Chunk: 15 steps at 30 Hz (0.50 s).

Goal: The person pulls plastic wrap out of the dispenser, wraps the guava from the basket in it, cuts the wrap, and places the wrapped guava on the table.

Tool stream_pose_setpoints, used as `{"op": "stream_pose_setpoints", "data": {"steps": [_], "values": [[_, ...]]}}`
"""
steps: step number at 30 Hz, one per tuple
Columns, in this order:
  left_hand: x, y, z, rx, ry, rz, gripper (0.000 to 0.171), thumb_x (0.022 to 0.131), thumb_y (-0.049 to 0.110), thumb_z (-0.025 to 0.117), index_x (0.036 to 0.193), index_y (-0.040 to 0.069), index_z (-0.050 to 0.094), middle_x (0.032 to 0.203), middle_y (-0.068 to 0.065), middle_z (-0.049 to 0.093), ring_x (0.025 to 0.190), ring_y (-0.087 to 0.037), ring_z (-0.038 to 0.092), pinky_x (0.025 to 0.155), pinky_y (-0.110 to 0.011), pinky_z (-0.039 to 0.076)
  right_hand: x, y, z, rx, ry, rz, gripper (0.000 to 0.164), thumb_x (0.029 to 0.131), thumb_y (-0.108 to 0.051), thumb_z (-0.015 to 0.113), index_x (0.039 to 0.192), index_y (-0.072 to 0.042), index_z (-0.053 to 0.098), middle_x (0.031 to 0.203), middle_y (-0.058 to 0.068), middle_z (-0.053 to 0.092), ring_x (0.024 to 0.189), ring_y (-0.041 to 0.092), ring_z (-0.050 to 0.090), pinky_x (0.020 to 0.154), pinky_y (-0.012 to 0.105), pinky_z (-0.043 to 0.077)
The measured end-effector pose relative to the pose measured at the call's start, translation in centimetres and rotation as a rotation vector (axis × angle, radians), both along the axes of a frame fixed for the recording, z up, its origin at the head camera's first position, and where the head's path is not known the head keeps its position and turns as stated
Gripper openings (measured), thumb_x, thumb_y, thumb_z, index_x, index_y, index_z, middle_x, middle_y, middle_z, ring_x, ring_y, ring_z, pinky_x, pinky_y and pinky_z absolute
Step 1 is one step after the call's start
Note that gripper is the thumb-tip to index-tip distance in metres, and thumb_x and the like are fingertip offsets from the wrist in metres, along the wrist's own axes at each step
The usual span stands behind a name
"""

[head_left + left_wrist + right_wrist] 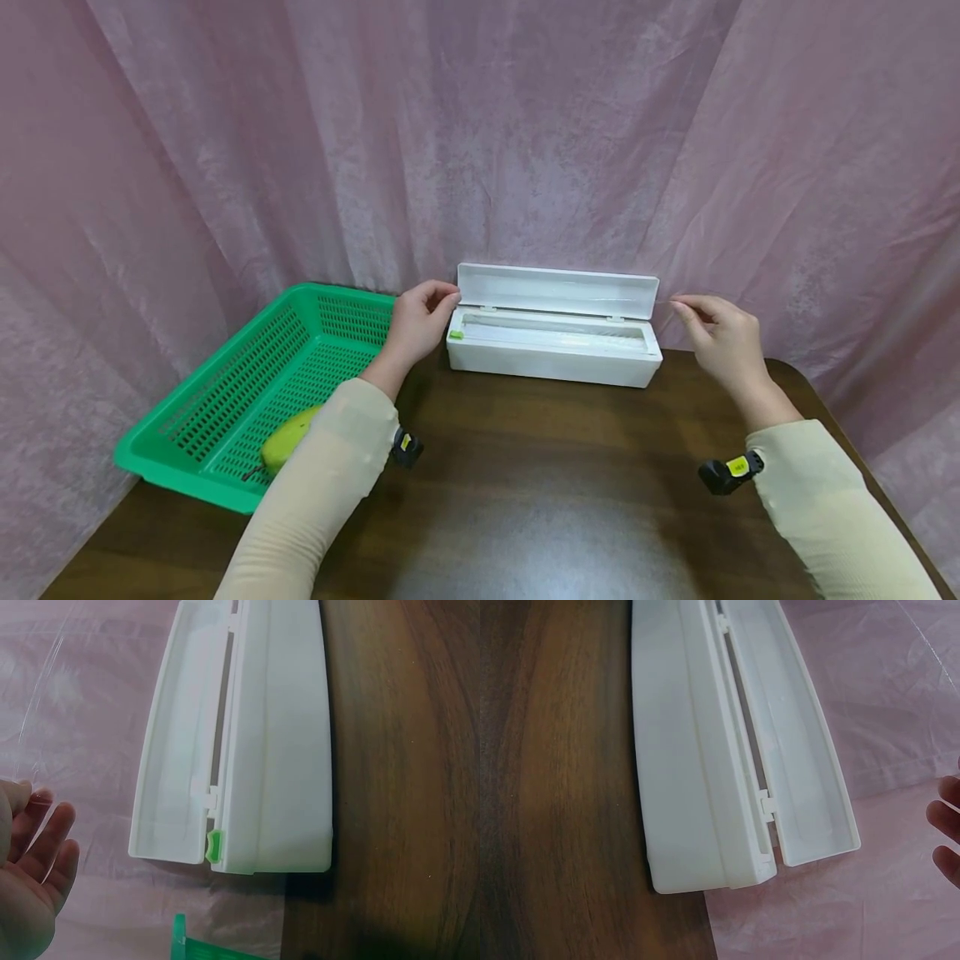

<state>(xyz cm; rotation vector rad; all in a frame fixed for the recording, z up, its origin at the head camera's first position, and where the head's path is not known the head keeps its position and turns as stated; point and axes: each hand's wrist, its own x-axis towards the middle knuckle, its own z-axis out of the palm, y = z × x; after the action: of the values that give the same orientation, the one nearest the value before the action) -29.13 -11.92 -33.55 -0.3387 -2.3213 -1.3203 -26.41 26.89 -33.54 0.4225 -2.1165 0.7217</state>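
Note:
A white cling film dispenser box (555, 362) stands at the back of the table with its hinged lid (558, 287) raised. A small green slider (456, 335) sits at the box's left end. Clear cling film (37, 712) spreads above the box, its edge showing as a thin bright line in both wrist views. Beside the left end of the lid, my left hand (420, 321) pinches one side of the film between thumb and forefinger. Off the right end, my right hand (723, 337) pinches the other side; only some fingertips (946, 817) show in the right wrist view.
A green plastic basket (217, 350) stands on the left of the brown wooden table (555, 475). Inside it lies a yellow-green fruit (288, 437) with a stem, partly covered by my left sleeve. Pink curtain (525, 133) hangs close behind the box.

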Motion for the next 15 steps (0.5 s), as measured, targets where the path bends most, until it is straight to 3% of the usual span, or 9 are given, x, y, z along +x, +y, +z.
{"op": "stream_pose_setpoints", "data": {"steps": [15], "values": [[0.29, 0.08, 0.14, 0.021, 0.001, 0.005, 0.019, 0.092, 0.021, 0.062, 0.101, 0.007, 0.069, 0.089, -0.009, 0.068, 0.076, -0.017, 0.058, 0.067, -0.026, 0.048, 0.25, 0.08, 0.21, 0.003, 0.003, 0.004, 0.013, 0.086, -0.005, 0.067, 0.096, 0.003, 0.072, 0.087, 0.019, 0.07, 0.081, -0.027, 0.037, 0.075, -0.005, 0.03]]}}
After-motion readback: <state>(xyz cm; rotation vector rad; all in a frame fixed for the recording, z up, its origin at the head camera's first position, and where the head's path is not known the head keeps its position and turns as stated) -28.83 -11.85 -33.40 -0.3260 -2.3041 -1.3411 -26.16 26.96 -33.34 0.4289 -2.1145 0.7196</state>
